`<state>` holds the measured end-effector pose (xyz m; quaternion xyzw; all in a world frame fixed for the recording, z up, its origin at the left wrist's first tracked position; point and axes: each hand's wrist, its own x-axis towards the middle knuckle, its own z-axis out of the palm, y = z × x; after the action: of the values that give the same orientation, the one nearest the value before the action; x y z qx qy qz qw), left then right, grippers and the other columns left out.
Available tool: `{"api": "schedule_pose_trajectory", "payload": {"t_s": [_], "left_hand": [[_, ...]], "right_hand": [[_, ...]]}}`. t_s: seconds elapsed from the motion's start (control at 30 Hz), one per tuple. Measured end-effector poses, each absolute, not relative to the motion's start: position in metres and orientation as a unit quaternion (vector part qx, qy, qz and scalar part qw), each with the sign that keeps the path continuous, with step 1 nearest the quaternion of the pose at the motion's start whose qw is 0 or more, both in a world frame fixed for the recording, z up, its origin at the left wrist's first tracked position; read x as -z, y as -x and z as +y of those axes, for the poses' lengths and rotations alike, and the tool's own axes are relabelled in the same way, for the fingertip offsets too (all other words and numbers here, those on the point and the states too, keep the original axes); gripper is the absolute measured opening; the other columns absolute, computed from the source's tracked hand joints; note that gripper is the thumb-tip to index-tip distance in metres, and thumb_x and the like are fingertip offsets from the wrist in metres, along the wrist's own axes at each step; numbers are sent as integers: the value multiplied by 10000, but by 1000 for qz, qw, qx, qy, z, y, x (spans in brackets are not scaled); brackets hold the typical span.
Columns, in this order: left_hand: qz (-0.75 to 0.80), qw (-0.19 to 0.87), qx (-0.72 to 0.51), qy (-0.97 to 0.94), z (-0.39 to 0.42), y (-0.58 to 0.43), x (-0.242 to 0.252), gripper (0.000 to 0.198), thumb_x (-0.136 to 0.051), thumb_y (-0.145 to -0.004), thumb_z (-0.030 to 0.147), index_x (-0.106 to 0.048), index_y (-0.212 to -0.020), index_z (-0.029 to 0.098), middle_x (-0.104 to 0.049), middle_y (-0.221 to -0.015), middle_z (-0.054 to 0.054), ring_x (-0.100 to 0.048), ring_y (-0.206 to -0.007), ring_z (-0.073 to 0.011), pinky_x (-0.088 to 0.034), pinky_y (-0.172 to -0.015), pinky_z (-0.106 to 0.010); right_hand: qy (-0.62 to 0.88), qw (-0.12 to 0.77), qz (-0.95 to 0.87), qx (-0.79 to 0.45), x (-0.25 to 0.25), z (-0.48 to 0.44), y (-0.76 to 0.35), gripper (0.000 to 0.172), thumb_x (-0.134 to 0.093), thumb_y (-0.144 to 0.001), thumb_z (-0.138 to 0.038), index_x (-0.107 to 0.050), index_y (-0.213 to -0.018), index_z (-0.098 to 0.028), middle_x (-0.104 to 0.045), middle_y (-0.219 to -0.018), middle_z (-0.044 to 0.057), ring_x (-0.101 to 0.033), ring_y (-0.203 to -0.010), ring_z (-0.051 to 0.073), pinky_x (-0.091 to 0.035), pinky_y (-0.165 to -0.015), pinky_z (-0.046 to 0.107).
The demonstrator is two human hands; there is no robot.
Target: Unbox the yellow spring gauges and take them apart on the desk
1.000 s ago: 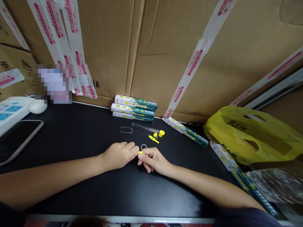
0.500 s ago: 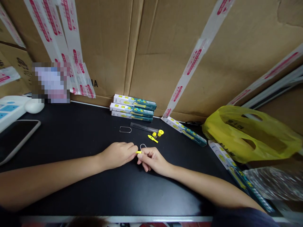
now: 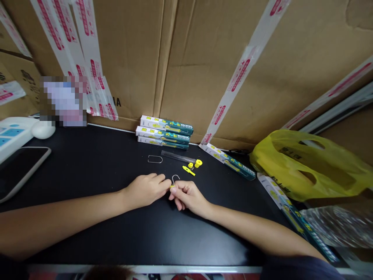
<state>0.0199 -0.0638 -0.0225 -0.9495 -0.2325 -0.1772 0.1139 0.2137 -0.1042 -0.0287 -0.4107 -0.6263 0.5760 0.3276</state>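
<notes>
My left hand (image 3: 147, 190) and my right hand (image 3: 188, 196) meet at the middle of the black table (image 3: 96, 171). Between their fingertips sits a small yellow plastic piece (image 3: 172, 187), pinched by my left fingers. My right fingers pinch a thin metal wire loop (image 3: 175, 179) that rises above the yellow piece. Just beyond the hands lie loose yellow parts (image 3: 192, 167), a clear plastic tube (image 3: 178, 156) and a second wire loop (image 3: 155, 159).
Three stacked green-and-white boxes (image 3: 164, 132) sit against taped cardboard. More such boxes (image 3: 227, 160) lie to the right, beside a yellow plastic bag (image 3: 305, 165). A tablet (image 3: 20, 169), a white mouse (image 3: 43, 129) and a power strip (image 3: 10, 134) are at the left.
The yellow piece has slid further in between the fingertips and shows less. Both hands stay in place.
</notes>
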Motion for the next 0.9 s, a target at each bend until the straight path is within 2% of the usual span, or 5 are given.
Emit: {"api": "schedule_pose_trajectory", "payload": {"t_s": [0.23, 0.43, 0.57, 0.77, 0.9], "left_hand": [[-229, 116, 174, 951, -65, -20, 24, 147, -380, -943, 228, -477, -843, 183, -589, -764, -8, -597, -652, -161, -383, -503, -234], [-255, 52, 175, 950, -66, -20, 24, 361, -395, -941, 242, -358, -1284, 137, -663, -1017, -82, -673, -780, -158, -477, -596, -224], [-247, 56, 167, 953, -66, -18, 26, 434, -386, -942, 245, -295, -1359, 167, -666, -1018, -73, -677, -776, -158, -484, -592, -223], [-237, 54, 189, 952, -66, -19, 26, 322, -331, -962, 234, -366, -1274, 162, -660, -959, -47, -668, -724, -153, -458, -541, -231], [-216, 67, 177, 958, -66, -20, 24, 218, -289, -971, 225, -499, -960, 167, -616, -806, -21, -634, -641, -145, -421, -511, -236]], "right_hand": [[417, 313, -642, -562, 25, -106, -213, 408, -524, -857, -510, -569, -692, -139, -493, -418, -63, -387, -349, 37, -328, -388, 154], [418, 304, -650, -557, 27, -106, -214, 403, -533, -850, -510, -566, -689, -142, -496, -418, -62, -388, -349, 41, -332, -394, 162], [416, 298, -652, -559, 27, -106, -214, 412, -528, -848, -519, -559, -677, -145, -493, -411, -61, -380, -343, 41, -327, -390, 165], [417, 305, -663, -542, 25, -108, -213, 404, -505, -870, -502, -563, -692, -145, -492, -423, -57, -384, -352, 47, -321, -394, 170], [419, 312, -683, -511, 25, -109, -212, 378, -521, -876, -468, -561, -679, -148, -496, -434, -56, -389, -364, 46, -324, -412, 172]]}}
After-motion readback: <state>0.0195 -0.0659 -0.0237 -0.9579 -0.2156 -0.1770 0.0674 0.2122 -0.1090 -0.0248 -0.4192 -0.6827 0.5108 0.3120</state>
